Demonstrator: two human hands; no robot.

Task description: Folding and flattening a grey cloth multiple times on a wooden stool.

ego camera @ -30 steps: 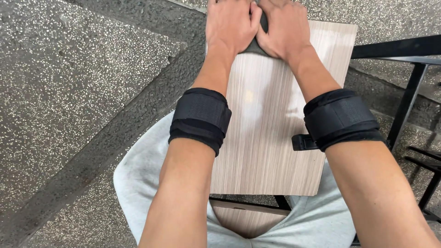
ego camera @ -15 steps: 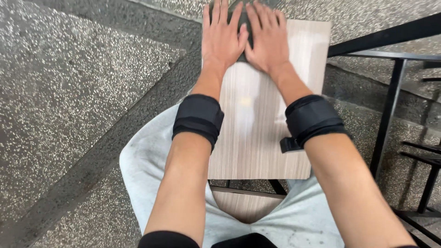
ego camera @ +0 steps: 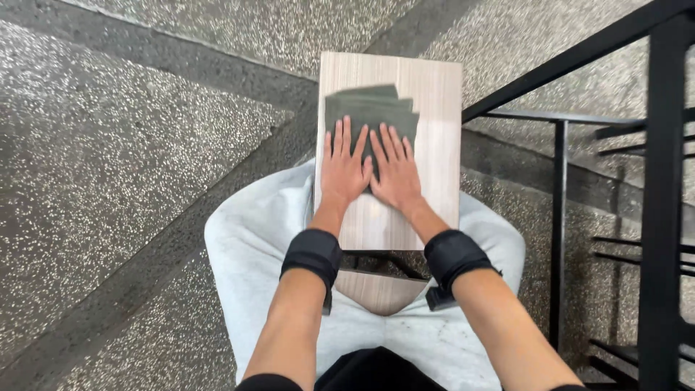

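Black wrist bands (ego camera: 313, 257) circled both forearms above pale grey trousers (ego camera: 246, 261). The left hand (ego camera: 344, 168) and right hand (ego camera: 395, 171) lay flat, fingers spread, gripping nothing, pressing the near edge of a folded grey-green cloth (ego camera: 371, 110) on the narrow wooden counter (ego camera: 438, 152), evidently to smooth it. Half a second earlier, the cloth was almost hidden beneath them.

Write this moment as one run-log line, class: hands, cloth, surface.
left hand: flat on cloth | right hand: flat on cloth | cloth: dark green, folded, lying on board | board: pale wood-grain, over lap
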